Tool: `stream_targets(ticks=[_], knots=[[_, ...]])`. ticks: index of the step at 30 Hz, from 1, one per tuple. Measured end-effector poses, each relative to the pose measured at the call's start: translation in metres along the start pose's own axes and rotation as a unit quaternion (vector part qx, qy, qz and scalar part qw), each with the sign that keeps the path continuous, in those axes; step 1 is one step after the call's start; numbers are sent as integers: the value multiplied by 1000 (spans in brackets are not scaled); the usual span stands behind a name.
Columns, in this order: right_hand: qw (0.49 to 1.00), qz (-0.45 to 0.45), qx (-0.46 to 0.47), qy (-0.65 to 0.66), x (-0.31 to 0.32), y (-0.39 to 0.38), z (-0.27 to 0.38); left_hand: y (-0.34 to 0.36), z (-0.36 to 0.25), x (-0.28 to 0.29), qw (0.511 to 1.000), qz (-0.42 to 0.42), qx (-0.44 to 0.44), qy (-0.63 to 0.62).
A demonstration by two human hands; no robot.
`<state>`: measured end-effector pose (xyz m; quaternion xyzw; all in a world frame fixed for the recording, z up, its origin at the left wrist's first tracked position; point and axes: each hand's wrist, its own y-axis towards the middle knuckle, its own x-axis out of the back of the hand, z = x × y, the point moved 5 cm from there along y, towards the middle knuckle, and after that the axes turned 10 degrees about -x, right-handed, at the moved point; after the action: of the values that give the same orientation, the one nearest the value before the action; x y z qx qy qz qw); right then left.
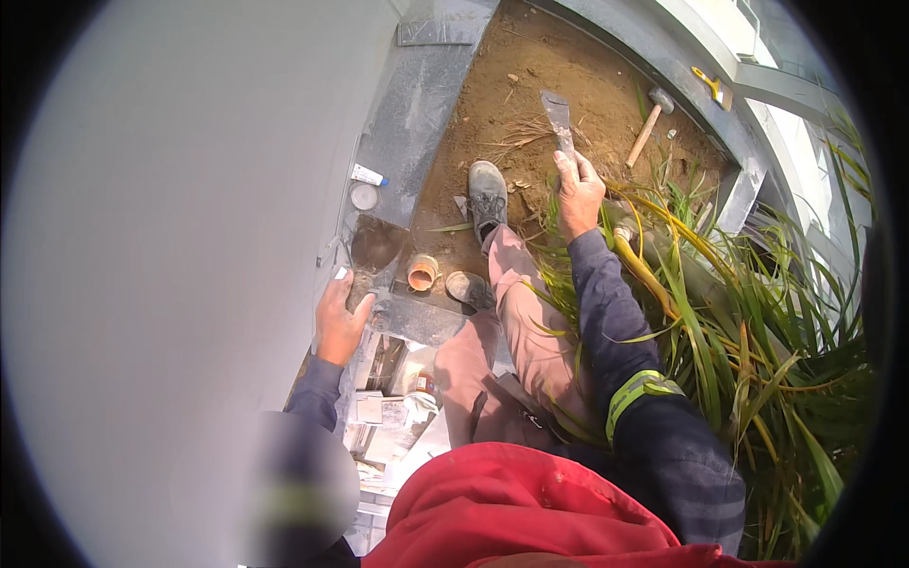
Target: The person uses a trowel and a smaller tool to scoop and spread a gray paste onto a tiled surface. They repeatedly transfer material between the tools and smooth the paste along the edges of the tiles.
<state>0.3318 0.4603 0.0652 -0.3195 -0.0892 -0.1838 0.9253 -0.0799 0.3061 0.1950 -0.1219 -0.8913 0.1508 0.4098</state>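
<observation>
To the left of the orange-lined cup (422,275) ran a plain pale wall (180,265), closing off that side. Between wall and cup, slightly nearer the body, was the left hand (343,325), thumb apart from its fingers; a small white patch showed at a fingertip, and I could not tell whether anything was gripped. Beyond the cup, on its left, lay one round pale tub or lid (364,196), contents unclear, and one white tube (368,175) with a blue cap. The cup itself stood with its mouth in view; whether it held anything was unclear. Nearer the body than the cup sat one more small container (423,382), contents hidden. Just right of the cup were two shoes. Farther right and beyond the cup, the right hand (579,194) pinched one scraper (560,118), blade pointing away. Well right of the cup were one wooden-handled hammer (650,130), long-leaved plants (710,350) crowding the right forearm, some leaves crossing its sleeve, and, farthest beyond, one yellow-handled brush (712,86)
</observation>
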Motion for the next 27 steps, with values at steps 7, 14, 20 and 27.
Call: stream_targets(ticks=[7, 14, 20, 27], knots=[[979, 47, -75, 185, -33, 31, 69, 238, -48, -31, 985, -38, 34, -166], [988, 149, 26, -45, -44, 31, 154, 330, -130, -73, 923, -59, 79, -371], [987, 142, 26, -67, -31, 58, 169, 368, -183, -76, 914, 6, 37, -404], [993, 114, 3, -43, -12, 130, 199, 432, -202, -68, 963, 9, -95, -253]])
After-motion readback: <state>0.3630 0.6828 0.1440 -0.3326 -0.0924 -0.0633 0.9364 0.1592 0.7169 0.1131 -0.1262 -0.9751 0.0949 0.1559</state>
